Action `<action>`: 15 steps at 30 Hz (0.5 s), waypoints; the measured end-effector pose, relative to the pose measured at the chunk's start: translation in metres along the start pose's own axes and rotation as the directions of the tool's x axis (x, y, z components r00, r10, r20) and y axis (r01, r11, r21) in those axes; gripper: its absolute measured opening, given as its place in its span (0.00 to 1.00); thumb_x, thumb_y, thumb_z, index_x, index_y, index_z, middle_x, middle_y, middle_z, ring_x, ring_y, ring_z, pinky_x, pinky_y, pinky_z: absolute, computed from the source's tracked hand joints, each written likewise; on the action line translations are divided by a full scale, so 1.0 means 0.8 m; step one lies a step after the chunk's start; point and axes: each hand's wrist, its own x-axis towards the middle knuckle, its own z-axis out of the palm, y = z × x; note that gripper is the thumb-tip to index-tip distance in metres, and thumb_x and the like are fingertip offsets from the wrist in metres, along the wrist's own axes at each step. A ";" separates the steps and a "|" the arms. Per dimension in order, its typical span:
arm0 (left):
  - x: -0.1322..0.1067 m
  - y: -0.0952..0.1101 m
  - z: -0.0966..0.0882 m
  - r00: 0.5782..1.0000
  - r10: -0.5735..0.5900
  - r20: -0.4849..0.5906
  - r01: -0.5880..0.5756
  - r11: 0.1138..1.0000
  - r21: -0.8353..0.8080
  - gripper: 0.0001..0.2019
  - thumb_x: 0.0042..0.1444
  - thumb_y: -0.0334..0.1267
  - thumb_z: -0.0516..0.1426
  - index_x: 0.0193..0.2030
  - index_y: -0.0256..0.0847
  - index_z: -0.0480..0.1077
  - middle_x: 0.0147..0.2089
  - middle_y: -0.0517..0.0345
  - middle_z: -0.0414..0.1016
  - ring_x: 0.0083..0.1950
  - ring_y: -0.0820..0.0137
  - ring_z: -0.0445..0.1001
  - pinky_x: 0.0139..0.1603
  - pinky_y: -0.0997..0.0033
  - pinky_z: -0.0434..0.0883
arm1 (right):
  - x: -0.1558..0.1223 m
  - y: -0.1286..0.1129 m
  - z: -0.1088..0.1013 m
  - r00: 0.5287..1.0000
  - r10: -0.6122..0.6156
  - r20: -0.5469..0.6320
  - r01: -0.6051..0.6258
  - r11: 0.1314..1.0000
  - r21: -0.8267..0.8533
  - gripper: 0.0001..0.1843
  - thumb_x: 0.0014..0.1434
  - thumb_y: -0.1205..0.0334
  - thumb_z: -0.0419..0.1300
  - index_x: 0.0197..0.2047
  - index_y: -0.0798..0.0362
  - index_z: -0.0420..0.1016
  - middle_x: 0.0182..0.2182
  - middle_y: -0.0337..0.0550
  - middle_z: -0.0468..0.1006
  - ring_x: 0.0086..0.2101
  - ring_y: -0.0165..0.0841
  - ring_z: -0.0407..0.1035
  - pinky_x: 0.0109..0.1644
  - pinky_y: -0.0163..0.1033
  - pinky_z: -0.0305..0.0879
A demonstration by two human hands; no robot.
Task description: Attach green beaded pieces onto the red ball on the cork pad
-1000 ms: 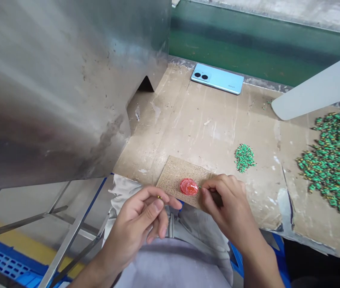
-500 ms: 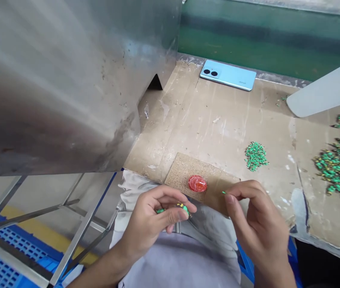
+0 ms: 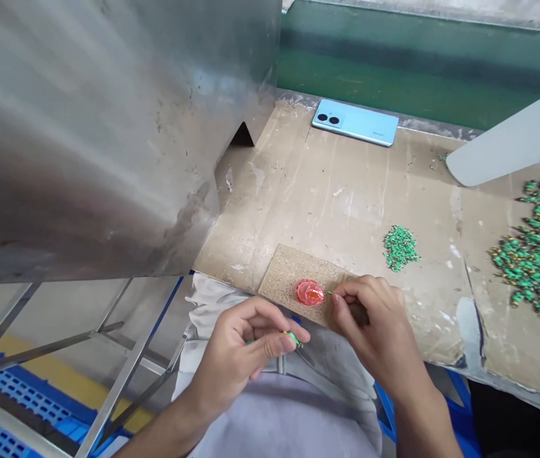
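The left hand [image 3: 243,359] pinches a small green-and-yellow bead [image 3: 292,338] between closed fingers. The right hand [image 3: 377,327] closes on a thin green sliver [image 3: 329,292], its tip just beside a glossy red disc [image 3: 310,292] on a speckled tan cork pad [image 3: 298,277] at the counter's [image 3: 346,191] near edge. Open, scuffed surface runs back toward a pale blue phone [image 3: 355,122], with a steel housing [image 3: 107,127] along the left.

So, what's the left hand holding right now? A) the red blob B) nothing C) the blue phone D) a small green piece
D: the left hand pinches a small green piece in its fingers, while the red blob lies on the pad and the blue phone lies at the back of the bench.
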 end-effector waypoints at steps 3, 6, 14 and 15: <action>0.001 0.001 -0.001 1.000 0.012 0.012 -0.013 0.999 0.029 0.11 0.55 0.39 0.75 0.32 0.38 0.80 0.41 0.50 0.87 0.23 0.79 0.65 0.16 0.83 0.55 | 0.000 -0.001 0.001 1.000 0.001 -0.014 -0.001 1.000 -0.008 0.05 0.74 0.63 0.59 0.42 0.47 0.72 0.34 0.38 0.76 0.36 0.38 0.68 0.45 0.47 0.55; 0.003 0.000 -0.003 0.998 0.049 0.032 -0.051 0.998 0.048 0.10 0.54 0.37 0.75 0.31 0.39 0.81 0.39 0.54 0.83 0.24 0.79 0.66 0.15 0.84 0.55 | 0.001 -0.001 0.002 1.000 -0.008 -0.009 0.008 1.000 -0.020 0.05 0.74 0.64 0.59 0.42 0.47 0.72 0.34 0.38 0.76 0.36 0.38 0.68 0.45 0.47 0.55; 0.001 0.000 -0.002 0.998 -0.054 0.036 0.052 0.997 0.057 0.14 0.54 0.43 0.76 0.33 0.39 0.77 0.35 0.55 0.82 0.24 0.79 0.62 0.15 0.86 0.56 | 0.001 0.000 0.003 0.999 -0.034 -0.011 0.033 0.998 -0.060 0.05 0.74 0.64 0.59 0.43 0.47 0.72 0.34 0.38 0.76 0.36 0.37 0.67 0.44 0.46 0.53; 0.000 0.001 -0.002 0.998 -0.054 0.036 0.051 0.996 0.066 0.14 0.54 0.43 0.76 0.33 0.39 0.78 0.35 0.55 0.82 0.24 0.79 0.62 0.15 0.86 0.56 | 0.001 0.000 0.003 0.999 -0.034 -0.012 0.033 0.998 -0.061 0.05 0.74 0.64 0.59 0.43 0.47 0.72 0.34 0.38 0.76 0.36 0.37 0.67 0.44 0.46 0.53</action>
